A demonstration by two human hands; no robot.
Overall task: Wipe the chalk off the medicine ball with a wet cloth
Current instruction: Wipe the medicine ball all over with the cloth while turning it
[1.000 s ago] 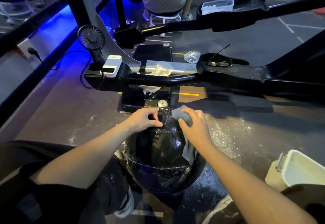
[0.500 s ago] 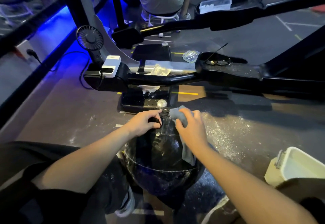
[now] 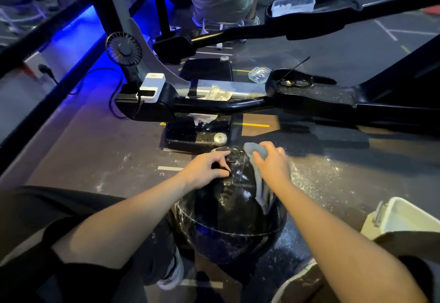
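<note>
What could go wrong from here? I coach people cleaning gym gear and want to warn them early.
The medicine ball looks wet and glossy, and only the left hand steadies it, so it might slip or roll. The right hand works the cloth on the far side, close under the black machine bar, so knuckles could knock it. The white tub sits by the right elbow and could be bumped.

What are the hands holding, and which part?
The right hand holds the cloth by its top end; the rest hangs down the ball. The left hand holds nothing, just rests on the ball's top.
</note>
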